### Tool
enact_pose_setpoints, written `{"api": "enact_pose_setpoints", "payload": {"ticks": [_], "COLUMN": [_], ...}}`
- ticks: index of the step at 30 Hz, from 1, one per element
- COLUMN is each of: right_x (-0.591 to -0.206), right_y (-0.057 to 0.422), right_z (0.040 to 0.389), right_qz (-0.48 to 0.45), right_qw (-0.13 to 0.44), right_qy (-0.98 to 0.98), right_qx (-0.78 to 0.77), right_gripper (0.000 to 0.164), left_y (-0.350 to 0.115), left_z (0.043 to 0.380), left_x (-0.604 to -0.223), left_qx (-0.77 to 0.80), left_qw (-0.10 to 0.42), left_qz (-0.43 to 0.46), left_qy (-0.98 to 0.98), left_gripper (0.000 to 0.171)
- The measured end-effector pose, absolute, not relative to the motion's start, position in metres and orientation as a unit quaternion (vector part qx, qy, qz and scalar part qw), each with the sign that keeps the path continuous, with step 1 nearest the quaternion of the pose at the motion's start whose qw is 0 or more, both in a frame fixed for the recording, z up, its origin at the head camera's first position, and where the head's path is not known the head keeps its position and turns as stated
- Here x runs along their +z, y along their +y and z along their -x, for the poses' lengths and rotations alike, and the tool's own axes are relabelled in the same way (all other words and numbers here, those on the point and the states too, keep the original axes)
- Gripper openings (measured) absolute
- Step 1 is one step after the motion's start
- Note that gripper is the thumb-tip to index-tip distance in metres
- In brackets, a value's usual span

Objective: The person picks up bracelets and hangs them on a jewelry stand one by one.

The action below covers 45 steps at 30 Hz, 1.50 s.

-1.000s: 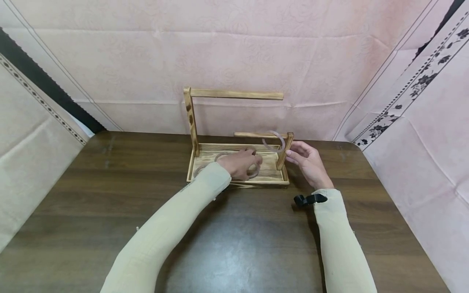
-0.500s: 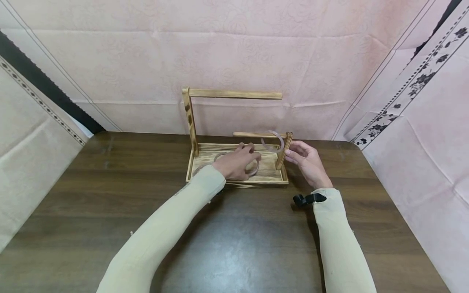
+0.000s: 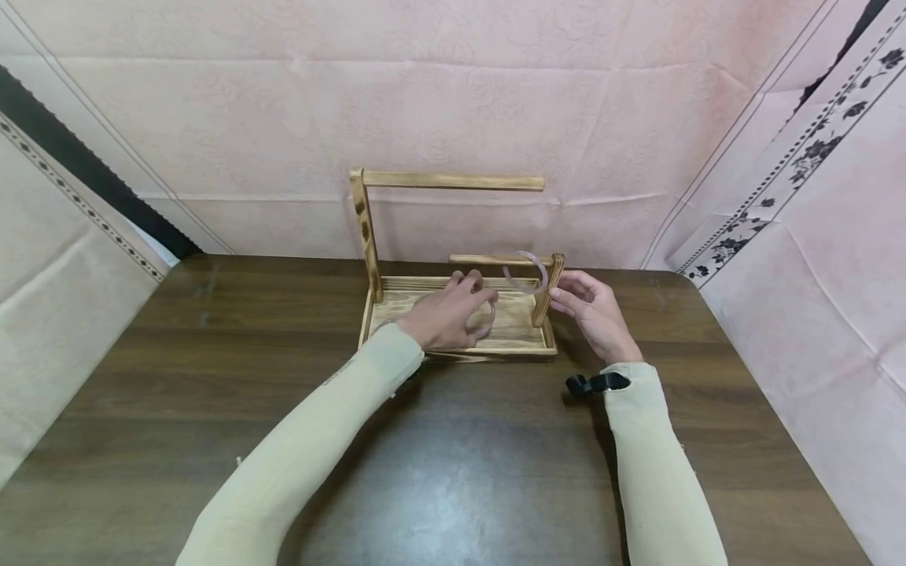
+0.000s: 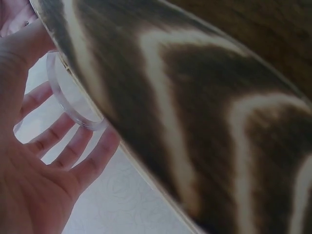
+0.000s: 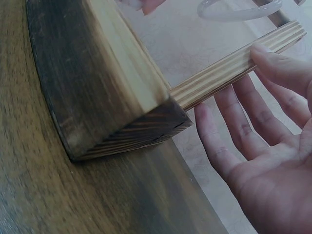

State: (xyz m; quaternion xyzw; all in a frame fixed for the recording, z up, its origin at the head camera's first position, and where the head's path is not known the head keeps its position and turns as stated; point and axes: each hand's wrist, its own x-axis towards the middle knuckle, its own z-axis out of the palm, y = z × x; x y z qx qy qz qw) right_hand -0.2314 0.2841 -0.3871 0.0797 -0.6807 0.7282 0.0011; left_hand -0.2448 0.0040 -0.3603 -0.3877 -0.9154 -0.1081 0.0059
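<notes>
A wooden stand [image 3: 520, 330] has a shallow tray base, a tall left post with an upper rail [image 3: 453, 181], and a short right post [image 3: 548, 295] with a lower bar. My left hand [image 3: 446, 313], inside the tray, holds a translucent bangle [image 4: 73, 113] between thumb and fingers; the tray wall hides part of the grip in the left wrist view. Thumb and fingers of my right hand [image 3: 593, 314] grip the short post, seen close in the right wrist view. Another pale bangle [image 3: 543, 275] hangs round the lower bar. More bangles in the tray are mostly hidden behind my left hand.
The stand sits near the back edge of a dark brown wooden table [image 3: 453, 472]. A pale pink patterned cloth [image 3: 453, 102] hangs behind it, and further cloth hangs at both sides. A black strap [image 3: 598, 384] circles my right wrist.
My left hand has shifted slightly left and up within the tray, and the bangle at its fingers has moved with it. My right hand keeps its hold on the short post.
</notes>
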Motion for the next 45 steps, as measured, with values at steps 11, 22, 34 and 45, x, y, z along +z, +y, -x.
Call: {"api": "enact_pose_setpoints", "payload": {"ticks": [11,22,34,45], "right_x": [-0.386,-0.387,-0.387,-0.388], "right_y": [0.285,0.285,0.284,0.284], "right_z": [0.232,0.232,0.232,0.233], "right_qz": [-0.080,-0.080,-0.080,-0.078], "right_qw": [0.000,-0.002,0.003,0.003], "right_qy": [-0.682,-0.683,-0.677,-0.683], "right_qx": [0.727,0.726,0.731,0.726], "right_gripper": [0.025,0.026,0.025,0.026], "left_y": [-0.002,-0.007,-0.010,-0.015], "left_z": [0.244,0.237,0.230,0.224], "left_x": [-0.362,-0.362,-0.364,-0.369], "left_qx": [-0.117,-0.119,-0.126,-0.150], "left_qw": [0.073,0.114,0.134,0.169], "left_qz": [0.404,0.420,0.430,0.429], "left_qy": [-0.904,-0.892,-0.884,-0.874], "left_gripper": [0.056,0.053,0.055,0.046]}}
